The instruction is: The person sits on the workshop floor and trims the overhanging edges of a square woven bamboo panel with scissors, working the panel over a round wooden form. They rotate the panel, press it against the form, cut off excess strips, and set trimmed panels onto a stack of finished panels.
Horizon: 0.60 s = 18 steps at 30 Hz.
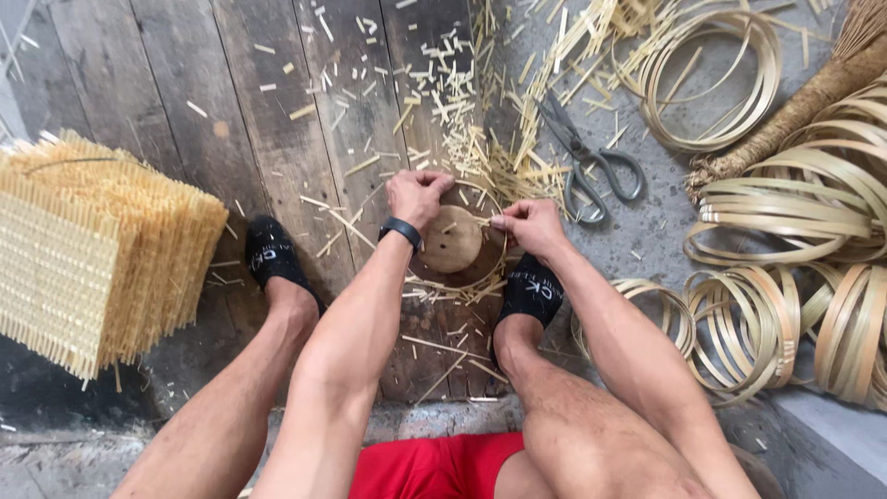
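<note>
At the far left a stack (92, 249) of woven bamboo mats stands on edge on the plank floor (185, 83), pale yellow, with stick ends bristling from its sides. Just right of it your left foot, in a black sock (270, 254), rests flat on the planks.

Your left hand (418, 196) reaches down past your knee, forearm straight, a black band (400, 231) round the wrist. Its fingers are curled downward and closed over the far edge of a thin bamboo hoop (480, 236), knuckles up; the fingertips are hidden, so you cannot see just how they pinch it. The hoop lies round a round wooden disc (453, 240), which sits on a darker round base between your 2 feet, directly under your hands.

Your right hand (531, 224) comes in from the right with the wrist bent inward. Its fingers are drawn together in a tight pinch at the hoop's right side, thumb and forefinger closed on the strip where short sticks cross it. Your right foot, also in a black sock (531, 294) with white lettering, sits just below that hand, touching the base.

Cut bamboo chips (462, 120) litter the planks beyond your hands. Right of them black scissors (587, 162) lie open on grey concrete. Farther right, coils of bamboo strip (795, 305) are piled up, near a bound broom (795, 111).
</note>
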### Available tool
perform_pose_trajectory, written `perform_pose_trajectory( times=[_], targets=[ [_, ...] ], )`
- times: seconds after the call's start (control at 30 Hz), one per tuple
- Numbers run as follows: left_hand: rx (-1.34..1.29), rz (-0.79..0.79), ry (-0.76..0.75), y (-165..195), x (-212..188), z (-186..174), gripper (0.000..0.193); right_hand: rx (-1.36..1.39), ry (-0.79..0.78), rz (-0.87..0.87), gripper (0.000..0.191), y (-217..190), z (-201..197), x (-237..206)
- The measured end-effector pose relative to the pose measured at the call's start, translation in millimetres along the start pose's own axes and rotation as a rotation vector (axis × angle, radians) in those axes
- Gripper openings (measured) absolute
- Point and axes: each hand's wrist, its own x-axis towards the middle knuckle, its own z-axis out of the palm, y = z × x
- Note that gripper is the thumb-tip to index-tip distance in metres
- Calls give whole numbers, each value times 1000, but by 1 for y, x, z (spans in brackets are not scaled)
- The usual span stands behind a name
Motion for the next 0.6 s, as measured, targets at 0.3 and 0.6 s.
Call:
perform_pose_trajectory(
  times=[0.3,0.6],
  targets=[
    [199,250,410,-47,-15,-20,28,-519,163,-261,36,-15,5,-46],
    [-490,-402,-74,-102,-57,-50,27,-85,-51,5,17,-1,5,-36]
  ],
)
